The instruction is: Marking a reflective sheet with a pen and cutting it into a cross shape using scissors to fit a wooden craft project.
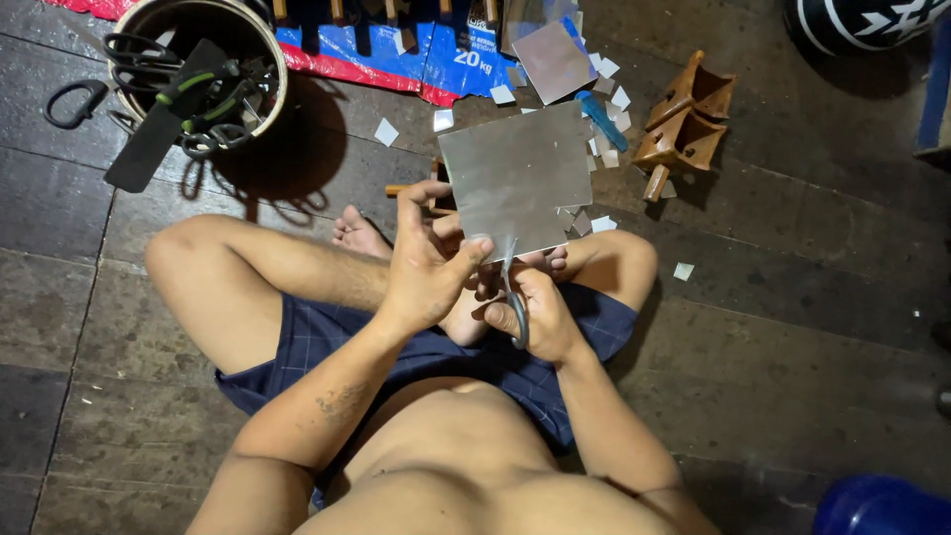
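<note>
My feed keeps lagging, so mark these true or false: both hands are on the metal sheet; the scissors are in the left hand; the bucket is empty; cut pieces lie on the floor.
1. Both hands are on the metal sheet: false. Only the left hand grips its lower edge.
2. Scissors in the left hand: false. The right hand holds them.
3. The bucket is empty: false. It holds tools.
4. Cut pieces lie on the floor: true.

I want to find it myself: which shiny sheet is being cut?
Look at the crossed legs on the dark wooden floor. Just above them, the left hand holds the big metal sheet while scissors cut it. Unlike the smaller sheet lying beyond, it is lifted.
</note>
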